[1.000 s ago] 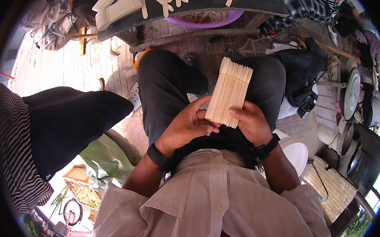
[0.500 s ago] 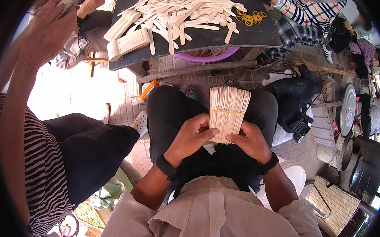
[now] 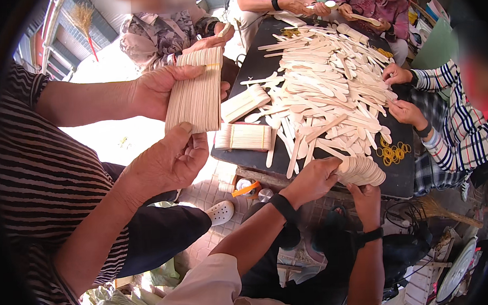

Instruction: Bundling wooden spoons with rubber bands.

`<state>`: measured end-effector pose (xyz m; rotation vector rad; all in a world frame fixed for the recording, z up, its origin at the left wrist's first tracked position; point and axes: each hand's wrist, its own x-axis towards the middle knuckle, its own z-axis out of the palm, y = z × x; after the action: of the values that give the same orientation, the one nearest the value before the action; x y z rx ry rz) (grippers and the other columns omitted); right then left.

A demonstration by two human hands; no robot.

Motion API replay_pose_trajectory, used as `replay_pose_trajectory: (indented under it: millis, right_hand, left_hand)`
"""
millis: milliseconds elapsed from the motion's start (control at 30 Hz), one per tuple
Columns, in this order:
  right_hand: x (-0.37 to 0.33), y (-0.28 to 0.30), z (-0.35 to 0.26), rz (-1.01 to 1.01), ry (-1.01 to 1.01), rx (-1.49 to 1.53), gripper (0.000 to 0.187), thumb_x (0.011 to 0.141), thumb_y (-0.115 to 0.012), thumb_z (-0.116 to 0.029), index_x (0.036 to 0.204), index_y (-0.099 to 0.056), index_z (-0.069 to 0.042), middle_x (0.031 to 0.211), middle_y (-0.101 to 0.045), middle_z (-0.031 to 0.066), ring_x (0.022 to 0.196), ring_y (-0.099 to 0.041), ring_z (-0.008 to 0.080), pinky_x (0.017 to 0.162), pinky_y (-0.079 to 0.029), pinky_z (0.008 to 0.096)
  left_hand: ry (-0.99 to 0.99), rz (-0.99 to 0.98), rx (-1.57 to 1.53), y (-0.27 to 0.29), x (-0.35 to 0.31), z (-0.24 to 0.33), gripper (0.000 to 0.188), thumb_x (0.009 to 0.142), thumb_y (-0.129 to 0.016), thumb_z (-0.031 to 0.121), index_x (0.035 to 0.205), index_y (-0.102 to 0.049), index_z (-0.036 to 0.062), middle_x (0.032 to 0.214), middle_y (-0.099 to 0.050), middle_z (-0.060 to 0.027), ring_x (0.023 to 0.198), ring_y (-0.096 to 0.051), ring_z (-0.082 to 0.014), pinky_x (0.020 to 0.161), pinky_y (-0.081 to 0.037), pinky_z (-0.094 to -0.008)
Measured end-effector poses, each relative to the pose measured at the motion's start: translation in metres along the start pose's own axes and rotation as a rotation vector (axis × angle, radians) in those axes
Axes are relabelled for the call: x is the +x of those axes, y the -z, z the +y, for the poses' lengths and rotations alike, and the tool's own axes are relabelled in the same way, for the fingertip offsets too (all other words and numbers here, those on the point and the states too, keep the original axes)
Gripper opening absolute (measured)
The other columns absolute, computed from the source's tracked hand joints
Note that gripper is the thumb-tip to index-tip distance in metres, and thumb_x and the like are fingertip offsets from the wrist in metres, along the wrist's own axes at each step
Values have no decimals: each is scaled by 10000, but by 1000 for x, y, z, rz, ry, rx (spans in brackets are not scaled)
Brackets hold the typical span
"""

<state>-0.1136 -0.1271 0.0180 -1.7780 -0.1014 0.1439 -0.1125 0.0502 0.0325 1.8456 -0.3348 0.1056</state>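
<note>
A bundle of wooden spoons is between my two hands at the near edge of the dark table, rounded ends facing up. My left hand is closed on the bundle's left side. From below, my right hand grips its lower side, with some fingers hidden. Loose wooden spoons lie heaped just beyond. Yellow rubber bands sit to the right of my hands.
At left, a standing person in a striped shirt holds a banded bundle of sticks. Two bundles, one at the table's near-left corner, lie beside the heap. Several people sit around the table, handling spoons. An orange-handled container stands below.
My hands have carried the bundle from above my lap to the table edge and turned it so its rounded ends show. The view has swung left and up, bringing the standing person's bundle into sight.
</note>
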Motion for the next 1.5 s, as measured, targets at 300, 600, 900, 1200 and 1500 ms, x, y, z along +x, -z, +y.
replay_pose_trajectory:
  millis: [300,600,900,1200,1500]
  right_hand:
    - [24,3,33,-2,50,-2,169,758,-576,70,921,-604,37,847,-635,78,807,-591,138,755,-454,276]
    - [30,4,25,37,254,-257,137,757,-598,58,893,-597,54,838,-636,92,774,-605,156,717,-458,279]
    - [32,6,64,102,194,-100,227,748,-600,61,974,-575,49,954,-621,135,877,-595,177,799,-445,289]
    - [-43,28,-28,-249,-103,61,256,765,-617,36,1016,-570,37,971,-621,77,898,-580,132,820,-449,274]
    - [-157,4,-60,-82,-150,455,311,799,-636,-24,1088,-538,33,1020,-610,77,949,-555,124,864,-419,270]
  left_hand:
    - [-24,-12,106,-13,12,-29,246,749,-565,-9,991,-523,-19,876,-586,-182,847,-583,-367,728,-471,-386]
    - [4,-119,145,-7,21,-35,205,762,-575,22,948,-515,-38,861,-573,-198,832,-567,-391,718,-455,-429]
    - [-48,-42,129,-13,19,-38,166,764,-583,16,910,-521,-34,817,-573,-198,823,-574,-383,701,-456,-408]
    - [32,-153,-51,-10,-36,39,323,749,-627,86,1035,-528,-28,857,-600,-137,809,-598,-259,709,-460,-342]
    - [331,-269,-286,-15,-154,62,292,823,-624,186,1011,-557,-27,837,-604,-69,768,-534,-91,687,-436,-267]
